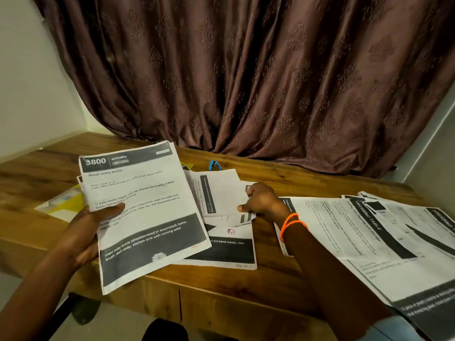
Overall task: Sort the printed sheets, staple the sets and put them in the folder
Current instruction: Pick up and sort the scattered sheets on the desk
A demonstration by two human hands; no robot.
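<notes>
My left hand (pixel 91 230) grips a set of printed sheets (pixel 147 212) headed "KITCHEN – Wash baby bottle", lifted above the table's front left with my thumb on the top page. My right hand (pixel 261 200) pinches the edge of a loose sheet (pixel 221 190) in the middle pile (pixel 229 247) lying on the wooden table (pixel 270 279). More sheets headed "DRESSING TABLE" (pixel 364 232) are spread on the right. A blue stapler (pixel 214 165) lies behind the middle pile. A yellow folder (pixel 64 205) lies at the left, partly hidden by the held set.
A brown patterned curtain (pixel 246 82) hangs right behind the table. White walls (pixel 29 82) close in on the left and right. The table's front edge runs just below the papers, with floor beneath.
</notes>
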